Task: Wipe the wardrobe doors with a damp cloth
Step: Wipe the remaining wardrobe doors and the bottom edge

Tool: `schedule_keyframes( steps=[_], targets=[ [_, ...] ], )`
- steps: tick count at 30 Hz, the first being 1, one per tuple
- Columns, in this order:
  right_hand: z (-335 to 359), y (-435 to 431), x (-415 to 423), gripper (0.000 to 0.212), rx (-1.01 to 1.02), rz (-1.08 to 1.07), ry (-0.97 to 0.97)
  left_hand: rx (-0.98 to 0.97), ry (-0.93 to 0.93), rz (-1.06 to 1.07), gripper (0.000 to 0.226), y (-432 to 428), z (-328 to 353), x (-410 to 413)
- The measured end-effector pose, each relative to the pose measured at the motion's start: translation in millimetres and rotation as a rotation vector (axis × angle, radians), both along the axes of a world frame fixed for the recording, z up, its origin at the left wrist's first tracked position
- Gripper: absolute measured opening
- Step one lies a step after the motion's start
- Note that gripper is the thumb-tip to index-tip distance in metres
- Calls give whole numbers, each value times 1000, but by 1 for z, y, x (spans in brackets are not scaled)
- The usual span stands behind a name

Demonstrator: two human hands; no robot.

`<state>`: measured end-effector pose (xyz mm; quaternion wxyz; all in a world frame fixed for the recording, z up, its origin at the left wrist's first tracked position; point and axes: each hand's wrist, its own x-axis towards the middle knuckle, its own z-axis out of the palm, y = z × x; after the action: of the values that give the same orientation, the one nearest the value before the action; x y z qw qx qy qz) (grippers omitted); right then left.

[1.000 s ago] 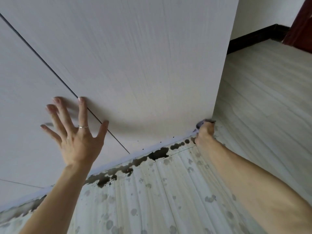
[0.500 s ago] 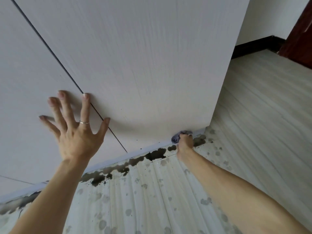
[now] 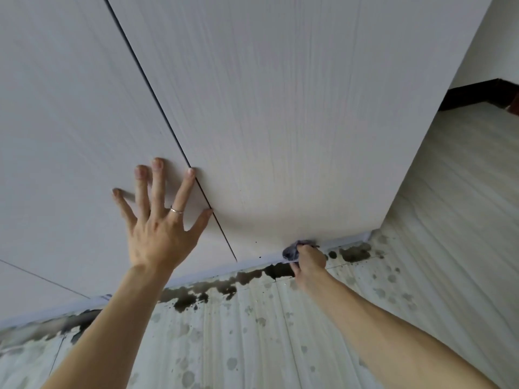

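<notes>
In the head view, the small crumpled grey-blue cloth (image 3: 290, 251) is seen bunched in the right hand (image 3: 309, 261), whose grip is clenched around it, so that only a fold of fabric shows beyond the knuckles. The cloth is pressed to the very bottom edge of the right-hand pale wood-grain wardrobe door (image 3: 280, 122), just where that door meets the thin pale plinth strip (image 3: 196, 276) above the floor.

The left hand (image 3: 158, 237) is laid flat on the left-hand pale wardrobe door (image 3: 70, 122). Its fingers are spread and straight, its grip is released and nothing is held. The tips of the forefinger and thumb lie at the dark narrow seam (image 3: 157, 96) between the two doors. A thin silver ring (image 3: 177, 210) is worn on one finger.

Below the plinth, the pale plank floor (image 3: 252, 346) is blotched with black stains (image 3: 280, 270) along the wardrobe base.

The step in hand is judged to be the wiping of the lower edge of the right-hand door, with the body braced by the left hand. Whether the upper door faces have been wiped cannot be told.

For the next move, a stroke along the bottom edge would be called for, with pressure held against the door face. The cloth should be kept clear of the black stains, lest dirt be smeared onto the pale surface.
</notes>
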<state>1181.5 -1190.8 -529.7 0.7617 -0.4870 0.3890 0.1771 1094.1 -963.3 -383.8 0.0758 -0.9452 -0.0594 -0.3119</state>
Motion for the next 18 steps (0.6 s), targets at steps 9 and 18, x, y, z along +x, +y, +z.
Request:
schedule_keyframes(
  steps=[9, 18],
  targets=[
    [16, 4, 6, 28, 66, -149, 73, -5, -15, 9, 88, 0, -5, 5],
    [12, 11, -9, 11, 59, -60, 4, 139, -52, -71, 87, 27, -4, 1]
  ],
)
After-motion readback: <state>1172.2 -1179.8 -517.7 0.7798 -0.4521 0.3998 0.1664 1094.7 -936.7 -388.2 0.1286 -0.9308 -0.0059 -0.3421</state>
